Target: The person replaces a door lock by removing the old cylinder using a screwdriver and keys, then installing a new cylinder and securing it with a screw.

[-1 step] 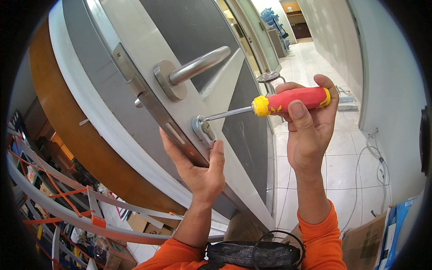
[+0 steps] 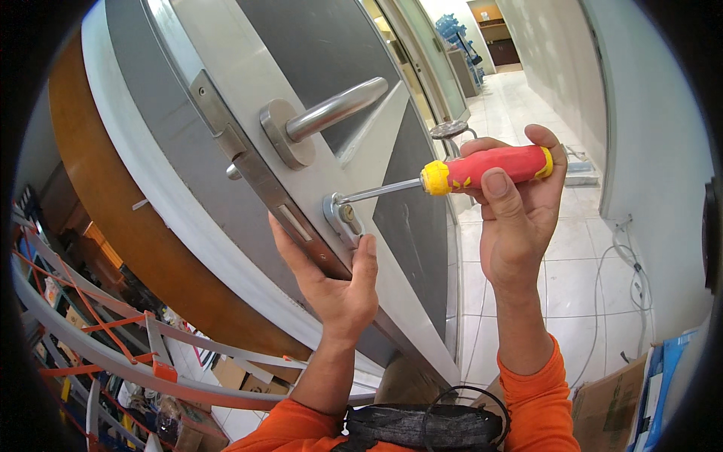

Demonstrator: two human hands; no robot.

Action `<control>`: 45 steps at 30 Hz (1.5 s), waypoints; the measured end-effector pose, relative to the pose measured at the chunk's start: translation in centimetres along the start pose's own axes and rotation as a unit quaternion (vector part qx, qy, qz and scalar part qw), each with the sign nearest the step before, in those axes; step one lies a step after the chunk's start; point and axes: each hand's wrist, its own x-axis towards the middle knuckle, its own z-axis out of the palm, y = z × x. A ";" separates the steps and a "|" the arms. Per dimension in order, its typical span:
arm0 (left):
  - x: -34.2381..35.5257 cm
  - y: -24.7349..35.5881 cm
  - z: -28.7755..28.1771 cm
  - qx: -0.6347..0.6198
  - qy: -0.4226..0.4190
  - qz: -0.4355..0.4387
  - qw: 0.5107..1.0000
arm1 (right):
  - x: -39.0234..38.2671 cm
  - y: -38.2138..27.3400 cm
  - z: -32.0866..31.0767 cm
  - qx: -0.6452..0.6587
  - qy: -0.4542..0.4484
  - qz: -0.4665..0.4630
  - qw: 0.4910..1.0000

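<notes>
My right hand (image 2: 520,211) grips a screwdriver (image 2: 489,167) with a red and yellow handle. Its shaft runs left to the top of an oval metal lock plate around a keyhole cylinder (image 2: 346,215) on a grey door. My left hand (image 2: 331,297) wraps round the door edge (image 2: 316,256) just below, thumb at the plate's lower end and index finger along the far side. A steel lever handle (image 2: 335,109) is above the cylinder, and the latch (image 2: 232,169) sticks out from the metal edge strip.
Wooden curved panel (image 2: 135,233) at left, metal racks with orange straps (image 2: 166,369) below it. A tiled corridor (image 2: 572,279) runs back on the right past a round-topped stool (image 2: 450,129), with loose cables (image 2: 633,279) by the wall and a cardboard box (image 2: 602,407) at lower right.
</notes>
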 end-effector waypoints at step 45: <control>0.1 -0.2 -0.2 -0.055 -0.014 -0.015 0.998 | 4.8 -6.8 -0.3 -0.379 -0.159 -0.026 0.911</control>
